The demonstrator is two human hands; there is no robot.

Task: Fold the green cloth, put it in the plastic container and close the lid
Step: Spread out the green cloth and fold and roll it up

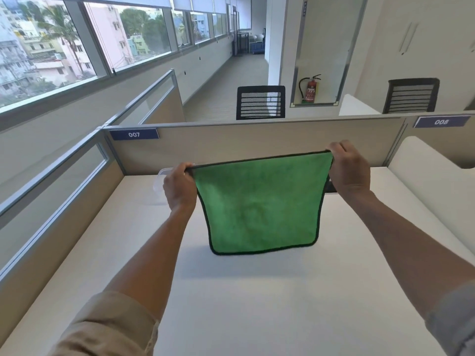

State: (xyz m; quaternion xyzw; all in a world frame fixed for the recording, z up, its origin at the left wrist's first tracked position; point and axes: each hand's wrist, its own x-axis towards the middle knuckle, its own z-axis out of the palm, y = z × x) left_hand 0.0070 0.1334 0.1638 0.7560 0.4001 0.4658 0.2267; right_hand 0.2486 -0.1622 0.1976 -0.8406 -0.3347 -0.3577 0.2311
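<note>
The green cloth (262, 206), edged in black, hangs spread flat in the air above the white desk (231, 291). My left hand (178, 187) pinches its upper left corner. My right hand (349, 170) pinches the upper right corner. The cloth's lower edge hangs just above the desk surface. A clear plastic container (160, 183) stands at the back left of the desk, mostly hidden behind my left hand. Its lid is not visible to me.
Beige partition walls (257, 140) close the desk at the back and left, labelled 007. A dark slot (330, 188) shows in the desk behind the cloth's right side. A neighbouring desk (424, 181) lies to the right. Black chairs stand beyond the partition.
</note>
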